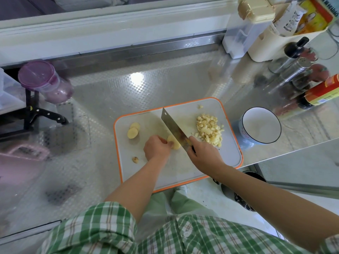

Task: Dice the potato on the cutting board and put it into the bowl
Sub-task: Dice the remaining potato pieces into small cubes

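Pale yellow potato chunk (175,144) sits mid cutting board (183,170) (grey, orange-rimmed), w/ two slices (133,130) to its left & a diced pile (209,131) at right. Left grip (156,147) curls fingers onto the chunk. Right grip (205,155) is clenched round the cleaver (174,128) handle, blade beside the chunk. White bowl (260,123) stands just right of the board on an embossed steel surface (110,92). Sauce bottle (321,94) far right.

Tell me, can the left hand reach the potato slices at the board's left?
Probably yes: bare board lies between the left hand and the slices, though that hand holds another potato piece.
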Demonstrator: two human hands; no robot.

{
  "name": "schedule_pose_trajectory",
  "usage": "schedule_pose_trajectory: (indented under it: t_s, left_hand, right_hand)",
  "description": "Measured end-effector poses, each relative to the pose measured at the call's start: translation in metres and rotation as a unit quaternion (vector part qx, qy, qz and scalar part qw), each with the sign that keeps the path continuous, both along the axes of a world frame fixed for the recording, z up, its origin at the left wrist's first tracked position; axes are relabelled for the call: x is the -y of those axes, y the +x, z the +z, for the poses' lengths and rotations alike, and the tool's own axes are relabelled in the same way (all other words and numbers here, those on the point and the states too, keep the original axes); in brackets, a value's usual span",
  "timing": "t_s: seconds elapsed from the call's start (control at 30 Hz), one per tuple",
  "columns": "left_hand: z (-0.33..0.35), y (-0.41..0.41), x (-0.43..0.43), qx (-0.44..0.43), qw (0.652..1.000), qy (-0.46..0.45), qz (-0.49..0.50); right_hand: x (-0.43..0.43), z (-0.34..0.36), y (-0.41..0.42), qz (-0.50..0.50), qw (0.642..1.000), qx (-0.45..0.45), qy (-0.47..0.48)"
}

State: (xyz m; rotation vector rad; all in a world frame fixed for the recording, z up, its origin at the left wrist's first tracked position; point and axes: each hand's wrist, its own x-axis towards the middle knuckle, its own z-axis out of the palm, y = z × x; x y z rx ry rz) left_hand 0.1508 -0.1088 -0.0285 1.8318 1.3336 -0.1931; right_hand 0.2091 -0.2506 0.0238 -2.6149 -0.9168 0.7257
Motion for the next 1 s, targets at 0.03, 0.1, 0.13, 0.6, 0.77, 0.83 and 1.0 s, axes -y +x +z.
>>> schedule_pose_trajectory:
  t_s: [0.03, 0.1, 0.13, 0.6, 0.77, 0.83, 1.0]
  left_hand:
    - [-0.001, 0.000, 0.000, 0.000, 1.000, -0.003, 0.001]
    - [-0.001, 0.001, -0.001, -0.002, 1.000, -0.009, 0.004]
    - [0.000, 0.002, -0.001, -0.005, 1.000, -0.013, 0.004]
    - [0.001, 0.008, -0.007, -0.015, 0.997, -0.071, 0.018]
    - [0.006, 0.006, -0.006, -0.004, 0.996, -0.082, 0.035]
    - [0.007, 0.005, -0.007, -0.002, 0.995, -0.088, 0.037]
    - [0.009, 0.006, -0.006, -0.004, 0.994, -0.095, 0.047]
  right_hand:
    - [0.000, -0.001, 0.000, 0.004, 1.000, 0.000, -0.004]
    - [-0.001, -0.002, 0.001, 0.008, 1.000, -0.004, -0.004]
    - [-0.001, -0.002, 0.001, 0.009, 1.000, -0.009, -0.003]
    - [-0.003, -0.023, -0.005, 0.017, 1.000, 0.017, -0.021]
    - [-0.003, -0.013, 0.007, -0.019, 0.999, -0.019, 0.036]
    - [-0.005, -0.006, 0.010, -0.004, 0.999, -0.024, 0.036]
    - [-0.006, -0.002, 0.010, 0.045, 0.999, -0.014, -0.007]
